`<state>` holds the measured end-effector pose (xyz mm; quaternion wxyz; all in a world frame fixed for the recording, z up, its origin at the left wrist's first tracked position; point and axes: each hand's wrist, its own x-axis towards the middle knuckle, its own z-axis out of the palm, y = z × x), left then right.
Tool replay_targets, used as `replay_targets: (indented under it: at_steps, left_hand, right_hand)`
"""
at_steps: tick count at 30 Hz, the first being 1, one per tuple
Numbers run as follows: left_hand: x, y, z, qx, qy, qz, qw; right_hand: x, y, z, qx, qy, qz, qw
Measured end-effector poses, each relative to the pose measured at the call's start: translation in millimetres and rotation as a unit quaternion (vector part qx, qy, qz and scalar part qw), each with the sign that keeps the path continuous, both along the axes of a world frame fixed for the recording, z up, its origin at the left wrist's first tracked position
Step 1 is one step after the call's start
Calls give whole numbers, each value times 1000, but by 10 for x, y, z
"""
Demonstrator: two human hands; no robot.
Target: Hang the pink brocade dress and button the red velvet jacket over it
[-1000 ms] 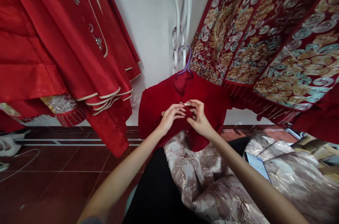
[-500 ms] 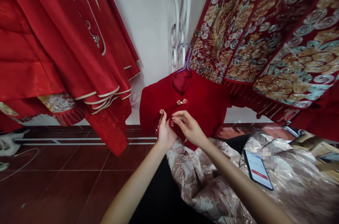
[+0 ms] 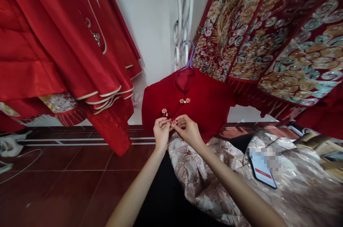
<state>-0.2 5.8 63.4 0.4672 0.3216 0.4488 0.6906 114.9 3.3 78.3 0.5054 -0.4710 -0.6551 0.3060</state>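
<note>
A red short-sleeved jacket (image 3: 203,94) hangs in front of me on a purple hanger (image 3: 191,55). A beaded flower clasp (image 3: 184,100) joins its two front edges below the neckline. Lower down, my left hand (image 3: 161,134) and my right hand (image 3: 189,131) meet at the jacket front, fingertips pinching another flower clasp (image 3: 174,122) from either side. Fingers partly cover this clasp, so I cannot tell whether its halves are joined. Above my left fingers, a flower ornament with pearl beads (image 3: 164,112) stands out on the red cloth.
Red garments (image 3: 88,41) hang at the left, and an embroidered, beaded red garment (image 3: 249,34) at the right. White scrolled metalwork (image 3: 184,12) holds the hanger. A phone (image 3: 262,169) lies on shiny patterned fabric (image 3: 294,191) over my lap. A white rail (image 3: 88,142) runs low along the wall.
My left hand has turned and lowered, its thumb leaving the flower ornament, and its fingers now meet the right hand's at the lower clasp. The jacket front lies flatter.
</note>
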Motion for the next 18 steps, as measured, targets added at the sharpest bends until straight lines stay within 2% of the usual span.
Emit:
replay_targets:
  at_steps: [3,5,11,18]
  left_hand:
    - [-42,70,-45,47,74,53,995]
    - [-76,106,-61,66,102,61,991]
    - [-131,203,-79,54,99,29,993]
    - [-114,258,-42,36,102,4,994]
  right_hand:
    - [17,64,49,1,30,-7,1000]
    - [25,126,85,5,32,-13,999]
    - [-46,296,152,23,-23,-3,999]
    - [-124,423,73,40,-48,-11,998]
